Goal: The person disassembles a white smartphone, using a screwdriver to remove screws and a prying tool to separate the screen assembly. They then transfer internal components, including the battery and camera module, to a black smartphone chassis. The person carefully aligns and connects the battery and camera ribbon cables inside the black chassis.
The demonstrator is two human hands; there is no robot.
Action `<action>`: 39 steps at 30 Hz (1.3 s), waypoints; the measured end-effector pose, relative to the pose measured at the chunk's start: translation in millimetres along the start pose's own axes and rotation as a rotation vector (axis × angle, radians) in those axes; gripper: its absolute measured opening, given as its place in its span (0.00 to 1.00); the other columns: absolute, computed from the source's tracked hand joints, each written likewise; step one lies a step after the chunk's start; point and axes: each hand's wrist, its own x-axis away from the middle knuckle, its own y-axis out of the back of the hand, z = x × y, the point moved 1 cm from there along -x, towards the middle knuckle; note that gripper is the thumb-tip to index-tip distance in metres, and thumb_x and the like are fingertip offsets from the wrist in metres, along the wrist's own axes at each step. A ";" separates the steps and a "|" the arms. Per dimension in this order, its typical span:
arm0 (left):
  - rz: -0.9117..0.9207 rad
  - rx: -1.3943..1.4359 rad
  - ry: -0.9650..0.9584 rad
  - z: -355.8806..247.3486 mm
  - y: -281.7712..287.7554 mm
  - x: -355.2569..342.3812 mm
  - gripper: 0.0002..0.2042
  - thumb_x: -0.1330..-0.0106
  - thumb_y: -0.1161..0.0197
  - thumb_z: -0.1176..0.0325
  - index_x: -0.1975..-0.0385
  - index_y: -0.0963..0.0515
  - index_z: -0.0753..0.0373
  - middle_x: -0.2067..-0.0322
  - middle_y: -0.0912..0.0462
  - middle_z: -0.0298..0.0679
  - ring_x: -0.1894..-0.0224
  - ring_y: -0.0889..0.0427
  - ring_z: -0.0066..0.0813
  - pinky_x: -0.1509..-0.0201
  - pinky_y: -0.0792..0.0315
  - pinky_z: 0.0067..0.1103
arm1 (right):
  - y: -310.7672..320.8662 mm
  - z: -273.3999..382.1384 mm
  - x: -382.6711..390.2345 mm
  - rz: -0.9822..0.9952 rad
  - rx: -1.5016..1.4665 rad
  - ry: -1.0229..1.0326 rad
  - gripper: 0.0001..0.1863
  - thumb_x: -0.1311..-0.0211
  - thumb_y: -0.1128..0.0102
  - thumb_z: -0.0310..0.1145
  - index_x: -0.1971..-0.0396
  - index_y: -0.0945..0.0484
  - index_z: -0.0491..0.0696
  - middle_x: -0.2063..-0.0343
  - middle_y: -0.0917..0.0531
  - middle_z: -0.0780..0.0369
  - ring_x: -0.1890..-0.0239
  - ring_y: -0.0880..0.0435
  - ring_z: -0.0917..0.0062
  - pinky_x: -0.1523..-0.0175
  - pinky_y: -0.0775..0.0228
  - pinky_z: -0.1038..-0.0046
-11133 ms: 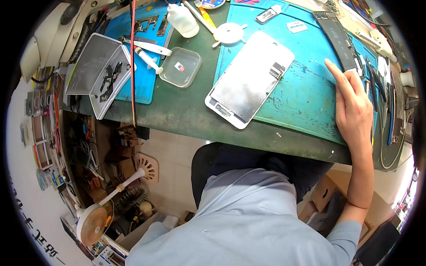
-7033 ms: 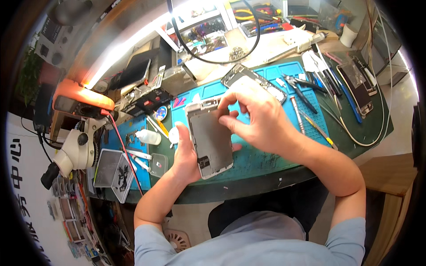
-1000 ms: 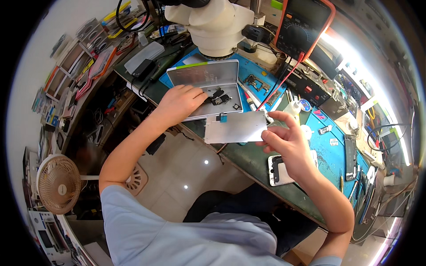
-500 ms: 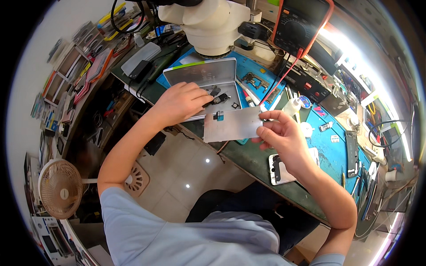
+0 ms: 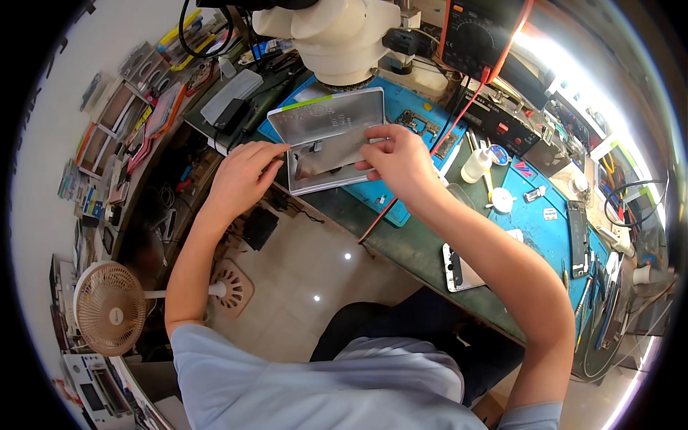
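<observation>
My right hand (image 5: 398, 159) pinches a thin silvery metal plate (image 5: 338, 152) by its right end. The plate is inside an open flat metal tin (image 5: 349, 178), over the small dark parts, mostly hiding them. A small dark tab (image 5: 316, 146) shows on the plate's upper left. The tin's hinged lid (image 5: 333, 117) stands raised at the back. My left hand (image 5: 247, 178) is at the tin's left side, fingers stretched out and fingertips by the rim, thumb apart; it holds nothing.
A white microscope (image 5: 337, 43) stands behind the tin on a blue mat (image 5: 530, 229). An opened phone (image 5: 466, 269) lies near the front edge. A white bottle (image 5: 476, 166), a multimeter (image 5: 476, 36) and several tools are to the right. A fan (image 5: 109, 308) stands lower left.
My right hand has carried the plate up and left, from in front of the tin into it. My left hand has come out of the tin to its left side.
</observation>
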 end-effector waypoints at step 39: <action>-0.236 0.024 -0.278 2.0 -23.0 -9.9 0.14 0.49 0.32 0.81 0.62 0.21 0.64 0.64 0.18 0.38 0.61 0.18 0.37 0.52 0.24 0.28 | 30.1 17.7 4.7 -0.087 -0.204 -0.021 0.22 0.34 0.42 0.28 0.43 0.29 0.33 0.60 0.18 0.58 0.61 0.16 0.79 0.58 0.23 0.79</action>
